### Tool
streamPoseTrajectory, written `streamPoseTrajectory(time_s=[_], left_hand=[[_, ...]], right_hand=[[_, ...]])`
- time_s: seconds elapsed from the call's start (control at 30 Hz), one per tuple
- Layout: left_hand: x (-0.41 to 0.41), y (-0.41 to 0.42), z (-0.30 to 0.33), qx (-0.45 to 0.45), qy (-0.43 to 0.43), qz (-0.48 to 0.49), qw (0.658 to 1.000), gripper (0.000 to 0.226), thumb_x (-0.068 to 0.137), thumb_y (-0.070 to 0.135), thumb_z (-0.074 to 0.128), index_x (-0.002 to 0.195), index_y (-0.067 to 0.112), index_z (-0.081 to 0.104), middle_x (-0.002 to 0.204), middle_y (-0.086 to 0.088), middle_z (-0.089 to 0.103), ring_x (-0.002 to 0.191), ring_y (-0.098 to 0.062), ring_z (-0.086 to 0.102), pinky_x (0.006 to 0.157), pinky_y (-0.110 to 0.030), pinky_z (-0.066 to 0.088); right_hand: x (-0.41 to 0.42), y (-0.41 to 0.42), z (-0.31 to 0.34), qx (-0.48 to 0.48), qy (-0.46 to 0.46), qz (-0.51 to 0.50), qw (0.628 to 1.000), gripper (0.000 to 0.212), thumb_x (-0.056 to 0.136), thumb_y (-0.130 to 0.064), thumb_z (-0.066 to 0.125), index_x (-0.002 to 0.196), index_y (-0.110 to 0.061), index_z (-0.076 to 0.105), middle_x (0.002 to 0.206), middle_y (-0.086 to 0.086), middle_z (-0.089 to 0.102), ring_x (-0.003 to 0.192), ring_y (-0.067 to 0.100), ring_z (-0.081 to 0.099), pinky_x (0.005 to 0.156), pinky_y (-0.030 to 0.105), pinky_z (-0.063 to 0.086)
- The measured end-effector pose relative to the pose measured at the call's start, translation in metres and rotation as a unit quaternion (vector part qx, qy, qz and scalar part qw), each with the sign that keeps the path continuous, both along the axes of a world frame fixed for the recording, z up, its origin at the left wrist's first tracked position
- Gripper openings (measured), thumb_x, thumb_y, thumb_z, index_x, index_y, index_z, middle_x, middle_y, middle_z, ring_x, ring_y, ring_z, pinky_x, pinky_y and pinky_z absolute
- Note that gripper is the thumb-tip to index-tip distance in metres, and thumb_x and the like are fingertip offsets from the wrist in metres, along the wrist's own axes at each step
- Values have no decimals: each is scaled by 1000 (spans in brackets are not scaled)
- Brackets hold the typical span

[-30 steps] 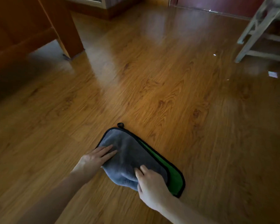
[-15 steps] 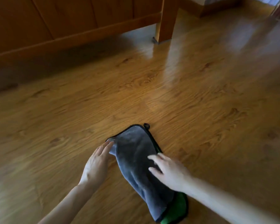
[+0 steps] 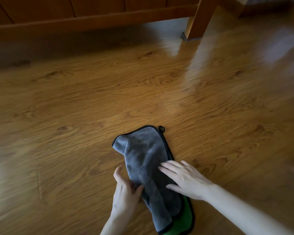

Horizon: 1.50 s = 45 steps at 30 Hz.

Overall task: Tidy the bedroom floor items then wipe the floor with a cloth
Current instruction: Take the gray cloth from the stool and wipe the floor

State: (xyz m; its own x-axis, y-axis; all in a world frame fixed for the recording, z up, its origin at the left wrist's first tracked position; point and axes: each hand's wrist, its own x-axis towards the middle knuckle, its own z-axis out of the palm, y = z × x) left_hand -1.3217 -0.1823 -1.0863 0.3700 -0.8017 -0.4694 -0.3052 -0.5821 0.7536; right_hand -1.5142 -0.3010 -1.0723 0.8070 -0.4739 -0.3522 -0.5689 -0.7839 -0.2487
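Cloth [image 3: 148,160] sits on the wooden floor [image 3: 75,102], grey side up, folded lengthwise, with a green underside peeking out at its near end and a small black loop at the far corner. Half a second back the left hand [image 3: 126,195] hovered flat beside the cloth's far left edge; now it has slid nearer, down the left side, thumb and fingers pinching a fold of the grey fabric. Right hand [image 3: 185,180] was lifted over the middle of the cloth with fingers spread; now it lies flat on the right edge, fingers straight and splayed, pressing down, part on fabric and part on floor. The cloth's near end looks narrower and more bunched than before. View has swung slightly too: the bed frame [image 3: 92,19] runs across the top, its leg [image 3: 200,19] standing at upper right on the boards. Glare streaks the floor below that leg. Any writing, label or brand on the cloth: none can be read.
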Motion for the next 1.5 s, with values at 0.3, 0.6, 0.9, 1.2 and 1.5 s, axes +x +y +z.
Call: streamPoseTrajectory(time_s=[0.3, 0.6, 0.9, 1.2, 1.5], left_hand=[[-12, -12, 20, -26, -32, 33, 999, 65, 77, -1, 66, 125, 20, 27, 75, 4, 59, 68, -10, 60, 57, -22, 47], [48, -21, 35, 34, -129, -195, 972, 65, 70, 11, 79, 128, 22, 53, 95, 2, 61, 86, -15, 59, 78, -23, 45], [40, -67, 63, -59, -291, -280, 913, 35, 90, 18, 58, 124, 17, 53, 103, -3, 49, 96, -25, 54, 76, -28, 41], [66, -133, 120, -302, -387, -300, 818, 31, 74, 5, 73, 102, 3, 60, 112, -14, 57, 95, -35, 55, 80, -43, 50], [50, -75, 38, -245, -334, -425, 805, 41, 61, 14, 72, 96, 15, 49, 115, -8, 62, 104, -26, 61, 70, -30, 53]], right_hand=[[-7, 1, -19, -91, -88, -11, 992, 64, 59, -37, 85, 116, -19, 61, 105, -7, 62, 101, 13, 60, 80, 32, 51], [-5, 4, -20, -159, -87, -46, 982, 67, 50, -15, 89, 112, -8, 63, 84, -1, 65, 79, 18, 63, 76, 32, 53], [-12, -27, 33, -216, -72, -73, 971, 37, 51, -23, 87, 79, -12, 66, 75, 0, 55, 73, 19, 55, 70, 32, 47], [-6, -85, 119, -312, -105, -106, 938, 37, 60, -20, 81, 87, -8, 59, 90, 7, 53, 83, 27, 51, 69, 36, 39], [-22, -26, 49, -169, -24, -50, 984, 40, 57, -24, 83, 91, -13, 65, 109, 9, 63, 102, 25, 62, 82, 35, 50]])
